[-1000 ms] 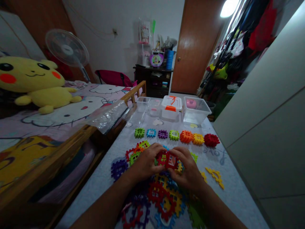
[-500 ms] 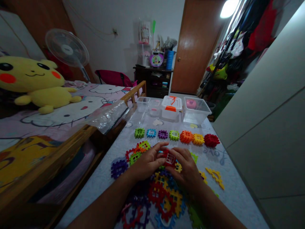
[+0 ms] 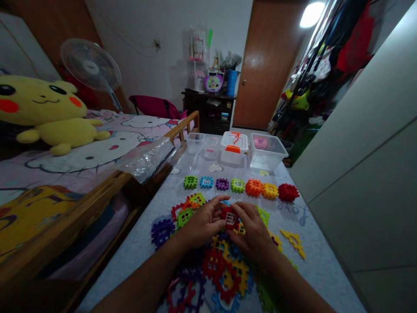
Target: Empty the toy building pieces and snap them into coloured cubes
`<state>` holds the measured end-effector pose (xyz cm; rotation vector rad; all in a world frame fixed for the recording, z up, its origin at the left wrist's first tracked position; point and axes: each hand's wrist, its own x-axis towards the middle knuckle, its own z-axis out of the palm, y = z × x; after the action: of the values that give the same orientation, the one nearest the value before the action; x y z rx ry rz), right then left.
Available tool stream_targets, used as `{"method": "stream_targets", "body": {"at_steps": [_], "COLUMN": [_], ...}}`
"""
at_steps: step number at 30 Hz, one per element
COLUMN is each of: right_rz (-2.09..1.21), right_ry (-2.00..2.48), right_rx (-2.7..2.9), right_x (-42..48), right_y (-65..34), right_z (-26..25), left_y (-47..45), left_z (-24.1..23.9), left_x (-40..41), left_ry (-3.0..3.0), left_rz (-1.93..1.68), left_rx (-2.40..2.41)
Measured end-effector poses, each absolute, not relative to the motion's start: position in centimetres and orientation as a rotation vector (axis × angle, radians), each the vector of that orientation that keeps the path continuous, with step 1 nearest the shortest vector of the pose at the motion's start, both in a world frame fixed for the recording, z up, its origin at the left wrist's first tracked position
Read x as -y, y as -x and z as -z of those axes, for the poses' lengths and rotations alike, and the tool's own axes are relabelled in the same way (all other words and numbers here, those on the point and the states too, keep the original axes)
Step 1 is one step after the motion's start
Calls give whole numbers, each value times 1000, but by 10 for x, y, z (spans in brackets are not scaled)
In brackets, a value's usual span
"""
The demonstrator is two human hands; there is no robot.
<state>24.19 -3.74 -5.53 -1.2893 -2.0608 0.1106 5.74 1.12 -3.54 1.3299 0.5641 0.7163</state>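
Observation:
Both hands meet over the middle of the table around a red window-block piece (image 3: 230, 216). My left hand (image 3: 202, 221) curls its fingers round the piece from the left. My right hand (image 3: 252, 230) pinches it from the right. Under and around the hands lies a pile of loose interlocking plastic tiles (image 3: 224, 269) in red, yellow, blue, purple and green. Beyond the hands stands a row of assembled block cubes (image 3: 238, 185), from green at the left to red (image 3: 288, 192) at the right.
Clear plastic boxes (image 3: 267, 151) and a white lidded box (image 3: 233, 147) stand at the table's far end. A bed with a wooden rail (image 3: 107, 191) and a yellow plush toy (image 3: 45, 114) runs along the left. A grey cabinet wall (image 3: 365, 165) borders the right. A yellow tile (image 3: 295, 241) lies apart.
The hands have closed in on the red piece, which now shows as one smaller block. The view has shifted slightly.

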Motion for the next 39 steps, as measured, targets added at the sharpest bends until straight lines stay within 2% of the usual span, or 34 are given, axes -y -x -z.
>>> {"method": "stream_targets", "body": {"at_steps": [11,19,25,39], "right_rz": [-56,111,-128,-210], "right_ry": [1358,1818,2064,2179], "right_rx": [1988,1860,1984,2110], "right_x": [36,5,-27,-41], "right_y": [-259,-403,-471,-476], "right_z": [37,-5,11,28], "left_y": [-49,-20,-18,-17], "left_z": [34,17,18,23], "left_x": [-17,-36,-36,-38], "left_ry": [-1298,-1301,-1281,-1295], "left_rz": [-776,-934,-977,-964], "left_rx": [-622,-903,-965,-990]}}
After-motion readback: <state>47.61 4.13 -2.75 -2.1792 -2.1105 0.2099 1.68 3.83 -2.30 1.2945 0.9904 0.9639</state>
